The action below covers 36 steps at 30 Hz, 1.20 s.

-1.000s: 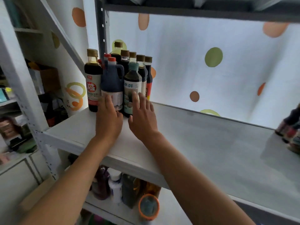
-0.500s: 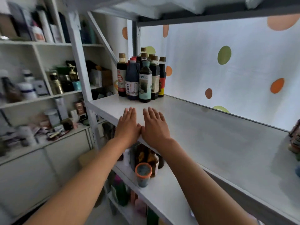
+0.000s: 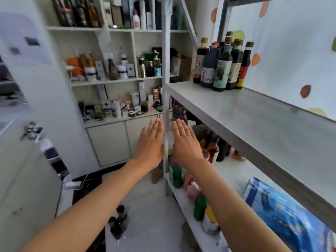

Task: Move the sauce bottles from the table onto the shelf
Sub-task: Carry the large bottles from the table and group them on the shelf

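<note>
bright, even daylight - motion blur, edges bowed, smeared

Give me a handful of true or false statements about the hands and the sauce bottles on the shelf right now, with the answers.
1. Both hands are flat and hold nothing. True: the left hand and the right hand have straight fingers and are empty.
2. The sauce bottles lie on their sides. False: they stand upright in a tight group.
3. The bottles stand at the left end of the shelf. True.
4. The right hand touches a bottle. False: both hands are well clear of the group, below the shelf's level.
5. The bottle with the teal cap stands at the front of the group. True.
</note>
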Tool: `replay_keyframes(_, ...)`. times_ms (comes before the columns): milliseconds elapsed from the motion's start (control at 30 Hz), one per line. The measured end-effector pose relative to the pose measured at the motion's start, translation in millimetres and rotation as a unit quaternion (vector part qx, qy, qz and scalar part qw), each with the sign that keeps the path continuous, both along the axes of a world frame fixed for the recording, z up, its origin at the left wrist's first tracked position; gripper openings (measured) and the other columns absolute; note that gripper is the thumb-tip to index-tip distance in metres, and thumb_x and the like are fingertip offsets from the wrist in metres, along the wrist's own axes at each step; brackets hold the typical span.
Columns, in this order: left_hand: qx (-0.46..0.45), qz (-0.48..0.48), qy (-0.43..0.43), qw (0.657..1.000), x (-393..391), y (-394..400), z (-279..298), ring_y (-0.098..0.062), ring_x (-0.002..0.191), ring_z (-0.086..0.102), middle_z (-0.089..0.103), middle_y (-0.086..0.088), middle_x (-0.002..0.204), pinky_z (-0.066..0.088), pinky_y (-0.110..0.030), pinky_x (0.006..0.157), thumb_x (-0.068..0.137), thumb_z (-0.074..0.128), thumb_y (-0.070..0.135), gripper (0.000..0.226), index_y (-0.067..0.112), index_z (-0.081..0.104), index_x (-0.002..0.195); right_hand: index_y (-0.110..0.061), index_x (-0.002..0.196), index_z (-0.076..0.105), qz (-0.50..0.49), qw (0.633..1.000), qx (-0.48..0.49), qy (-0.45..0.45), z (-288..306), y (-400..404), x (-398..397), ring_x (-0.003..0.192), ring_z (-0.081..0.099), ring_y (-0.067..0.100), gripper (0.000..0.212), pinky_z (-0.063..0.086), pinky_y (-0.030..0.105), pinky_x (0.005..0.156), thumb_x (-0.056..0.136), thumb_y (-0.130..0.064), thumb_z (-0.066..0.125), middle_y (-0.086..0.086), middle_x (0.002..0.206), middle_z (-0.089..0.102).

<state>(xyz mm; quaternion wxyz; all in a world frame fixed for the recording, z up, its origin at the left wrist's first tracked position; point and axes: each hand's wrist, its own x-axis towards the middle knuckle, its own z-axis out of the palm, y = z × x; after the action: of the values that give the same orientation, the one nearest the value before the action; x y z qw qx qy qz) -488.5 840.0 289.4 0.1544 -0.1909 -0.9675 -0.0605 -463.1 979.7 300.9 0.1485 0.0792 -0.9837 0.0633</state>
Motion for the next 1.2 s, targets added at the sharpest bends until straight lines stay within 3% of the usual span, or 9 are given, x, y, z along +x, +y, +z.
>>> replay_keyframes(267,-0.004,0.153,-0.051,0.987,93.3,-155.6,-49.6,-0.022,0.148,-0.018,-0.018,-0.008,0.161,-0.003,-0.040,0.122,0.098,0.040,0.016,0.077,0.009,-0.015,0.151,-0.006,0.156,-0.005,0.134,0.990,-0.010,-0.039,-42.8,-157.4,47.2,0.152,-0.009,0.023,0.073,-0.008,0.035,0.120,0.097,-0.009,0.037,0.013,0.164,-0.008)
replay_keyframes(500,0.035,0.277,-0.051,0.959,214.6,-315.9,-76.9,-0.022,0.148,-0.015,-0.015,-0.009,0.161,-0.005,-0.040,0.121,0.096,0.041,0.016,0.077,0.009,-0.012,0.152,-0.007,0.156,-0.001,0.267,0.962,-0.005,-0.049,-64.9,-328.3,141.1,0.152,-0.005,0.023,0.071,-0.008,0.033,0.120,0.096,-0.011,0.036,0.012,0.165,-0.003)
replay_keyframes(900,0.088,0.495,-0.052,0.863,449.0,-551.8,-100.2,-0.021,0.148,-0.016,-0.016,-0.009,0.161,-0.001,-0.042,0.122,0.094,0.040,0.011,0.079,0.007,-0.015,0.151,-0.006,0.156,0.002,0.470,0.879,0.009,-0.081,-93.5,-614.0,338.6,0.153,-0.002,0.023,0.071,-0.003,0.034,0.121,0.094,-0.008,0.037,0.012,0.165,0.001)
replay_keyframes(1200,0.141,0.602,-0.020,0.786,578.9,-665.6,-110.2,-0.022,0.149,-0.014,-0.012,-0.007,0.162,0.001,-0.043,0.122,0.091,0.038,0.007,0.078,0.009,-0.009,0.153,-0.004,0.156,0.004,0.576,0.811,0.034,-0.094,-99.1,-758.2,447.9,0.152,0.001,0.025,0.069,0.001,0.037,0.123,0.095,-0.009,0.037,0.014,0.165,0.003)
